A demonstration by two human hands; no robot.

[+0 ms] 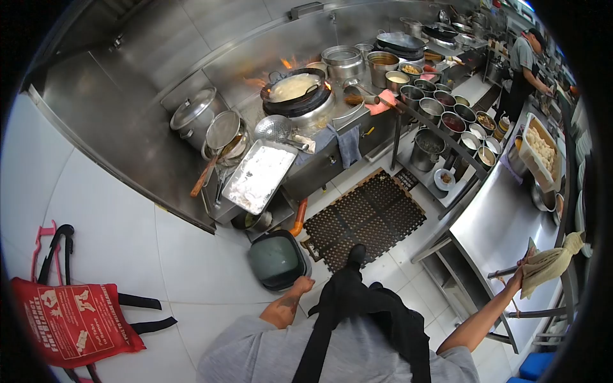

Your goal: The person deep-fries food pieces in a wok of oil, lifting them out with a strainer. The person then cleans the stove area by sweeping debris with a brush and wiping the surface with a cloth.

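My right hand point(520, 276) is closed round a beige cloth point(548, 267) at the right, over the end of the steel table point(485, 214). Low in the centre, my left hand point(304, 285) hangs with its fingers curled, beside a dark square bin point(276, 258) on the floor; nothing shows in it. Ahead, a wok point(295, 89) with pale liquid sits on a burner with flames behind it. A metal tray point(260, 175) with white residue lies left of the burner, below a perforated ladle point(274, 128).
Several sauce pots point(453, 122) line the counter beyond a metal rail. A black rubber mat point(365, 219) covers part of the floor. A co-worker point(527, 67) stands at the far right. A red fire blanket pouch point(76, 319) hangs at the left. A white container point(541, 150) holds pale food.
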